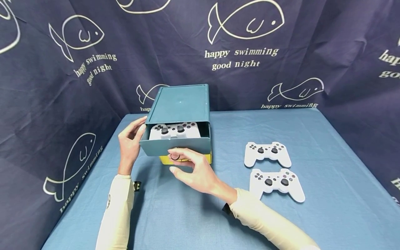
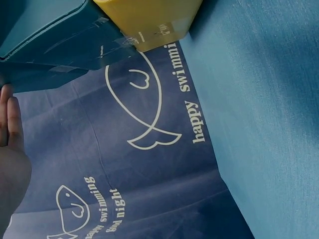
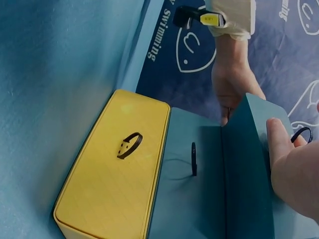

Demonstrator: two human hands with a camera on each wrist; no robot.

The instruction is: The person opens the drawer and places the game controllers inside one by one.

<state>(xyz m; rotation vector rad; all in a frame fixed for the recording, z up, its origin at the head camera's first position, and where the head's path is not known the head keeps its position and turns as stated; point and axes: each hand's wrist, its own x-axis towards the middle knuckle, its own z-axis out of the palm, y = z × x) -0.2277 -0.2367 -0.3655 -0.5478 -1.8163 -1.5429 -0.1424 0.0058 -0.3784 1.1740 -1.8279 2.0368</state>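
Note:
A teal drawer cabinet (image 1: 184, 100) stands at the back of the table. Its top drawer (image 1: 156, 147) is pulled part way out, and a white game controller (image 1: 175, 131) lies inside. My left hand (image 1: 129, 140) rests against the cabinet's left side, fingers fairly straight, fingertips near the front edge. At the drawer front, my right hand (image 1: 198, 172) has its fingers curled at the black loop handle (image 3: 301, 133), one of them through the loop. Below are a teal drawer with its own black loop (image 3: 194, 159) and a yellow drawer (image 3: 114, 174), both pushed in.
Two more white game controllers, a farther one (image 1: 267, 153) and a nearer one (image 1: 276, 184), lie to the right on the blue tablecloth (image 1: 231, 139). A dark blue fish-print cloth (image 1: 175, 41) hangs behind the cabinet and along both sides.

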